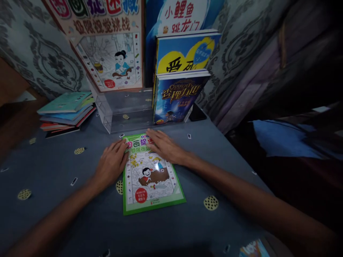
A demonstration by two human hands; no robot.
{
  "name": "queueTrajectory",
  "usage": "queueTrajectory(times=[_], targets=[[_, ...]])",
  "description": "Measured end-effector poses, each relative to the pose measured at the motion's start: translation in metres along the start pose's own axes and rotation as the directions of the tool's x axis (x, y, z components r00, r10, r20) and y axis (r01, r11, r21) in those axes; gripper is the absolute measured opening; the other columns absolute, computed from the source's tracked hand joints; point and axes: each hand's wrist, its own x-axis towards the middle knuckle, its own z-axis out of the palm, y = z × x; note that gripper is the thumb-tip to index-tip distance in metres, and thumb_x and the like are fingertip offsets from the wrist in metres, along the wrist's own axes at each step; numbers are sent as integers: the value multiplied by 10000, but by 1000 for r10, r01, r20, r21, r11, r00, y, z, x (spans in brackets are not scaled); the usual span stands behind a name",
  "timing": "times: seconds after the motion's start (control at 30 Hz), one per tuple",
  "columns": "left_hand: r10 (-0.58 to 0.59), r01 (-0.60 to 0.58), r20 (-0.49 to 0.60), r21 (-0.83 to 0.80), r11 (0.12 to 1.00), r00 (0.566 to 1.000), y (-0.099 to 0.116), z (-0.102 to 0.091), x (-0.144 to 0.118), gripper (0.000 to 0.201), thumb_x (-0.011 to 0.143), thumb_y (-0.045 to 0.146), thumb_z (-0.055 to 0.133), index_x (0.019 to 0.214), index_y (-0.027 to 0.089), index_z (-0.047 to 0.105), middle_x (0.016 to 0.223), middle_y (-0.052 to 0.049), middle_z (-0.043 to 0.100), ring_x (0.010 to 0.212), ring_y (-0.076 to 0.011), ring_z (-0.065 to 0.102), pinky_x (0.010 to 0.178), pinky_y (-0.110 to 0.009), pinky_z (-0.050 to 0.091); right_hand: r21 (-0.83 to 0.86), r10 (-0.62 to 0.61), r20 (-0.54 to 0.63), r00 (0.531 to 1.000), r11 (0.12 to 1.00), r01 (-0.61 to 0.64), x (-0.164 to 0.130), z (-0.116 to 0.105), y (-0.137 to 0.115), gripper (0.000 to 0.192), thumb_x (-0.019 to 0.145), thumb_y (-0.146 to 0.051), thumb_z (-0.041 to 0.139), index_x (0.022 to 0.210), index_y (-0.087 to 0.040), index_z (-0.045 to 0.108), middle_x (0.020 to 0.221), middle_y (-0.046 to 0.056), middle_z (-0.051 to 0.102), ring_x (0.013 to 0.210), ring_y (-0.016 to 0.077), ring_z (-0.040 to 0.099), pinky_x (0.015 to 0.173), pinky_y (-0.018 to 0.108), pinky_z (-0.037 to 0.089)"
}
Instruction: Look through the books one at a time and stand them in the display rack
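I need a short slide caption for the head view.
Both hands rest flat on a green activity book before a clear stand.

Support surface: table point(66, 200) w/ blue-grey cloth, printed w/ yellow dotted discs. Items lying directly on it: green-bordered activity book point(151, 182), flat, near centre; clear acrylic book stand point(118, 110) behind it, holding upright blue books point(177, 96); stack of thin books point(65, 112) at far left, approx. level w/ the stand. Both hands rested on the green book's top edge.
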Motion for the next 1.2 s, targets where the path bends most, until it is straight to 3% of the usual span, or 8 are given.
queueTrajectory(times=[0.13, 0.23, 0.43, 0.57, 0.7, 0.87, 1.03, 1.2], targets=[[23, -23, 14, 44, 999, 1000, -1, -1, 1, 317, 1004, 292, 381, 1207, 167, 590, 1365, -181, 638, 1316, -324, 558, 981, -507, 506, 24, 68, -64, 996, 997, -67, -17, -11, 24, 544, 1035, -460, 380, 1475, -157, 484, 1553, 161, 477, 1464, 284, 416, 1225, 536, 309], [43, -45, 27, 76, 996, 999, -4, -3, 3, 340, 1004, 293, 369, 1237, 169, 582, 1352, -175, 651, 1353, -323, 530, 981, -502, 505, 51, 50, -117, 992, 998, -44, -24, -16, 23, 483, 1018, -424, 418, 1420, -191, 549, 1478, 134, 567, 1391, 290, 497, 1180, 554, 361], [64, -73, 91, 94, 993, 994, -5, -9, 17, 365, 1008, 322, 355, 1237, 163, 592, 1249, -169, 701, 1360, -324, 520, 1015, -504, 484, 181, 99, -177, 979, 981, -66, -39, -23, 0, 400, 1029, -393, 382, 1115, -186, 714, 1010, 105, 766, 967, 257, 679, 905, 432, 516], [54, -67, 130, 94, 993, 990, 17, -11, 18, 344, 1011, 382, 390, 1147, 161, 616, 1292, -186, 662, 1342, -349, 519, 1032, -525, 464, 315, 67, -161, 985, 949, -13, -48, -25, -6, 400, 1031, -398, 379, 920, -198, 708, 992, 87, 758, 925, 223, 685, 841, 357, 508], [139, -155, 159, 95, 983, 977, 56, -11, 9, 363, 1010, 448, 438, 1185, 178, 605, 1331, -153, 635, 1256, -332, 564, 1040, -512, 463, 354, 50, -168, 985, 935, 13, -51, -27, -5, 386, 1036, -399, 382, 947, -195, 698, 939, 66, 739, 871, 200, 677, 820, 331, 495], [156, -198, 188, 234, 952, 970, 94, -10, 3, 310, 956, 437, 552, 1089, 170, 637, 1149, -154, 678, 1092, -335, 606, 898, -472, 524, 352, 51, -186, 981, 936, 18, -53, -28, -4, 396, 1045, -403, 377, 927, -197, 694, 884, 51, 717, 838, 183, 654, 815, 314, 482], [139, -201, 201, 335, 920, 970, 105, -10, 6, 202, 957, 314, 518, 972, 172, 662, 1080, -134, 715, 996, -288, 638, 760, -375, 556, 360, 57, -175, 983, 933, 10, -56, -30, -6, 379, 1046, -373, 377, 911, -193, 682, 874, 47, 708, 837, 180, 647, 828, 315, 478], [134, -171, 153, 260, 950, 979, 103, -7, 5, 270, 970, 276, 465, 971, 148, 702, 1091, -156, 735, 986, -312, 665, 709, -394, 569, 370, 64, -188, 980, 929, 11, -56, -32, -7, 381, 1048, -375, 370, 974, -190, 695, 911, 58, 714, 859, 192, 659, 818, 326, 490]])
